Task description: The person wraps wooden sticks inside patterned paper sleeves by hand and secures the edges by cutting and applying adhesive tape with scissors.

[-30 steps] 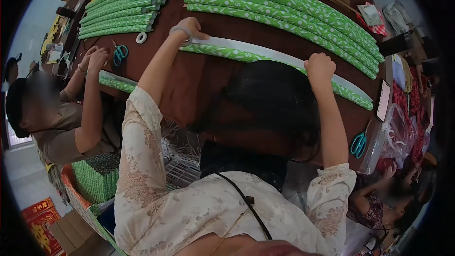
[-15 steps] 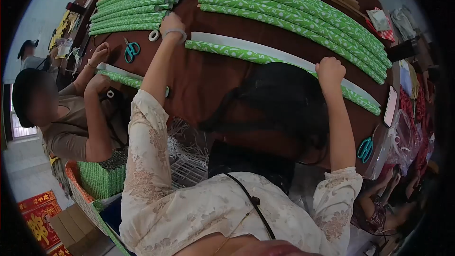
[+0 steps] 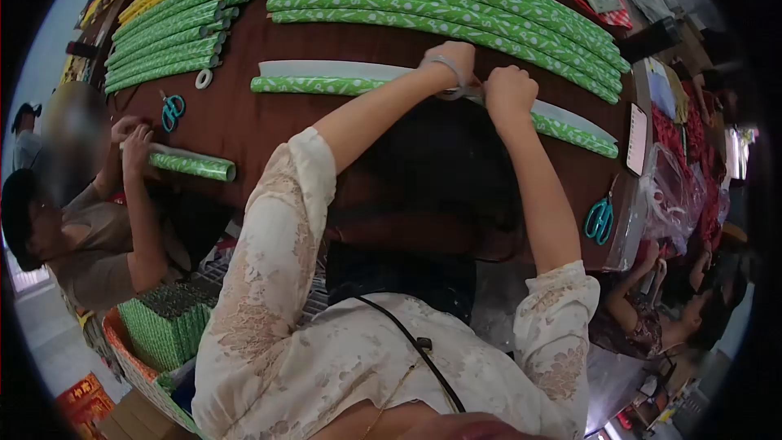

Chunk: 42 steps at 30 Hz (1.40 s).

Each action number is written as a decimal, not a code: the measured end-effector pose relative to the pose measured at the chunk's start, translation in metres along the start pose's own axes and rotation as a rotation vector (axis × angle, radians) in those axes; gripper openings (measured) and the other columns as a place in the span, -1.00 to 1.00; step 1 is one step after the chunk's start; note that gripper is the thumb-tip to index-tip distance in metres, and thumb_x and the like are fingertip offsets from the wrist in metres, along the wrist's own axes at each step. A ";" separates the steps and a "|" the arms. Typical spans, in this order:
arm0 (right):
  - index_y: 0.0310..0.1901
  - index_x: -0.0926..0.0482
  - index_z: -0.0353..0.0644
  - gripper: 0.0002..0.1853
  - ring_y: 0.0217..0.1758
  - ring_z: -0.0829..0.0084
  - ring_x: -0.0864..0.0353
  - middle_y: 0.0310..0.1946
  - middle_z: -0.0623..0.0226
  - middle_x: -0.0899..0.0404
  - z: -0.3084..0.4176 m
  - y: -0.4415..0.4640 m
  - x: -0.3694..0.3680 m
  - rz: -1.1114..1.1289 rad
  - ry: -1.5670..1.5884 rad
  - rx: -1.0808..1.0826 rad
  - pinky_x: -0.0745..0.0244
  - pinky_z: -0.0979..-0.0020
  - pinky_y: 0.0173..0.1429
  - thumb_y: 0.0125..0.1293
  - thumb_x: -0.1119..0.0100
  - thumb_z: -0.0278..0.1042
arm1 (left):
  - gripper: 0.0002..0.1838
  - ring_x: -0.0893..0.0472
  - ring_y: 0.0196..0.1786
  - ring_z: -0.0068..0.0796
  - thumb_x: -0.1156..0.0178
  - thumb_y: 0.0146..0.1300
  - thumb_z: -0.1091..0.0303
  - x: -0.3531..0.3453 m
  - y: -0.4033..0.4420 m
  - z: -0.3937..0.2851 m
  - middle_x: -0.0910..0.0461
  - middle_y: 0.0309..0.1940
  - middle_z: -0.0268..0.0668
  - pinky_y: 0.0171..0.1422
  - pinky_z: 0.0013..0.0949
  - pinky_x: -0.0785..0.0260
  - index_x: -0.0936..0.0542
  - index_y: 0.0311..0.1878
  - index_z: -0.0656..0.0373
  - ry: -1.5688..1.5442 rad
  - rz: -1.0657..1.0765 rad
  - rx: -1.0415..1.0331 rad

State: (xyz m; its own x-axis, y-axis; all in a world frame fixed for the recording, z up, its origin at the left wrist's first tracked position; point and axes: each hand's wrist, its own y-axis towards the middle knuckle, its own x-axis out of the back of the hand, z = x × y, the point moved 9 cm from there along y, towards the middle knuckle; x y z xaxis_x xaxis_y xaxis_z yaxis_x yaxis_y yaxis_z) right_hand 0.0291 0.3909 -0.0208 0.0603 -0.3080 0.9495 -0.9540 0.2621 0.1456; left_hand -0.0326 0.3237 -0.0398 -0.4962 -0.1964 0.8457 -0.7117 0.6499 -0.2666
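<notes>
A long green patterned paper roll (image 3: pixel 326 84) with a white inner flap lies crosswise on the dark brown table (image 3: pixel 244 126). My left hand (image 3: pixel 450 63), with a pale ring around its wrist, is at the middle of the roll; its fingers are bent, and what they hold is too small to name. Close to its right, my right hand (image 3: pixel 511 91) is curled at the roll, fingers closed on something I cannot make out. My head's dark hair covers part of the roll below the hands.
Green rolls (image 3: pixel 440 4) lie along the back, shorter ones (image 3: pixel 167 49) at back left. Scissors (image 3: pixel 172 112) and a tape ring (image 3: pixel 204 79) lie left; other scissors (image 3: pixel 599 218) and a phone (image 3: pixel 636 138) lie right. A co-worker (image 3: pixel 106 232) handles a roll (image 3: pixel 191 163) at left.
My left hand has gone from the back left, beyond the roll's left end, to the roll's middle beside my right hand. The view has shifted. The co-worker's hands have come together.
</notes>
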 end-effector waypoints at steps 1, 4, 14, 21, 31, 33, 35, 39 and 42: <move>-0.43 -0.65 -0.17 -0.87 -0.29 0.26 -0.58 -0.38 0.20 -0.58 0.002 -0.001 0.004 0.022 0.033 0.019 -0.50 0.29 -0.36 0.04 -0.12 -0.38 | -0.64 -0.59 -0.15 -0.13 -0.36 -0.10 0.12 -0.008 0.005 0.001 -0.62 -0.27 -0.13 -0.07 -0.17 -0.44 -0.62 -0.29 0.15 0.008 0.040 0.042; -0.48 -0.65 -0.17 -0.87 -0.33 0.26 -0.59 -0.41 0.20 -0.57 0.004 -0.006 0.011 -0.023 0.056 0.050 -0.52 0.29 -0.37 0.06 -0.11 -0.38 | -0.75 -0.59 -0.11 -0.08 -0.22 0.04 0.24 -0.016 0.005 0.002 -0.61 -0.20 -0.09 -0.06 -0.13 -0.45 -0.64 -0.24 0.15 0.077 0.069 0.055; -0.46 -0.62 -0.26 -0.39 -0.37 0.18 -0.62 -0.49 0.14 -0.60 -0.015 0.004 0.027 0.237 0.195 0.172 -0.48 0.21 -0.35 -0.01 -0.16 0.30 | -0.64 -0.58 -0.08 -0.17 -0.32 -0.09 0.06 -0.030 0.024 0.017 -0.61 -0.18 -0.18 -0.02 -0.20 -0.44 -0.66 -0.23 0.04 0.014 0.081 0.115; -0.41 -0.57 -0.27 -0.31 -0.23 0.16 -0.56 -0.33 0.13 -0.55 -0.095 -0.010 0.016 0.434 0.520 0.271 -0.44 0.27 -0.22 -0.01 -0.10 0.40 | -0.67 -0.60 -0.27 -0.26 -0.39 -0.11 0.10 -0.012 0.005 0.001 -0.60 -0.39 -0.25 -0.19 -0.26 -0.43 -0.56 -0.35 0.07 0.023 0.088 -0.088; -0.28 -0.52 -0.31 -0.66 -0.10 0.51 -0.44 -0.13 0.32 -0.50 -0.236 -0.057 -0.043 0.756 0.938 -0.107 -0.31 0.45 0.00 0.24 -0.09 -0.11 | -0.65 -0.45 -0.28 -0.33 -0.40 -0.17 0.13 0.003 -0.002 -0.003 -0.44 -0.57 -0.41 -0.16 -0.26 -0.29 -0.46 -0.42 0.06 0.094 -0.010 -0.452; -0.37 -0.49 -0.30 -0.67 -0.03 0.43 -0.42 -0.04 0.27 -0.45 -0.257 -0.057 -0.042 0.537 1.032 -0.068 -0.29 0.40 0.05 0.22 -0.10 -0.13 | -0.66 -0.45 -0.25 -0.35 -0.37 -0.15 0.12 0.000 -0.003 -0.004 -0.45 -0.53 -0.42 -0.12 -0.28 -0.26 -0.45 -0.40 0.04 0.082 0.027 -0.509; -0.41 -0.48 -0.30 -0.68 -0.01 0.38 -0.41 -0.02 0.25 -0.43 -0.269 -0.058 -0.029 0.371 0.889 -0.014 -0.29 0.38 0.07 0.20 -0.11 -0.14 | -0.66 -0.45 -0.25 -0.36 -0.37 -0.15 0.13 -0.002 -0.001 -0.004 -0.45 -0.53 -0.42 -0.12 -0.29 -0.26 -0.45 -0.40 0.05 0.086 0.036 -0.530; -0.47 -0.45 -0.31 -0.68 -0.01 0.29 -0.42 -0.05 0.19 -0.44 -0.282 -0.069 -0.001 0.190 0.776 -0.009 -0.28 0.35 0.09 0.15 -0.15 -0.16 | -0.65 -0.43 -0.26 -0.36 -0.38 -0.17 0.17 0.004 -0.004 -0.012 -0.42 -0.54 -0.43 -0.12 -0.31 -0.26 -0.43 -0.39 0.05 0.096 0.029 -0.539; -0.49 -0.43 -0.33 -0.65 -0.05 0.32 -0.46 -0.13 0.18 -0.50 -0.277 -0.075 0.005 0.233 0.795 0.018 -0.30 0.37 0.05 0.10 -0.20 -0.15 | -0.64 -0.42 -0.27 -0.36 -0.39 -0.20 0.19 0.002 -0.003 -0.011 -0.41 -0.55 -0.41 -0.12 -0.31 -0.26 -0.42 -0.39 0.06 0.066 0.071 -0.514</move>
State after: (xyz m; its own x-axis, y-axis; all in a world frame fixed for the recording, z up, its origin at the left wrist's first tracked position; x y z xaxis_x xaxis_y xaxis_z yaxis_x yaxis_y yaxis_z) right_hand 0.1826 0.6234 0.0499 0.0435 0.4925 0.8692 -0.9720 0.2221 -0.0772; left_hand -0.0260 0.3299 -0.0323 -0.4900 -0.1033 0.8656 -0.3332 0.9398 -0.0765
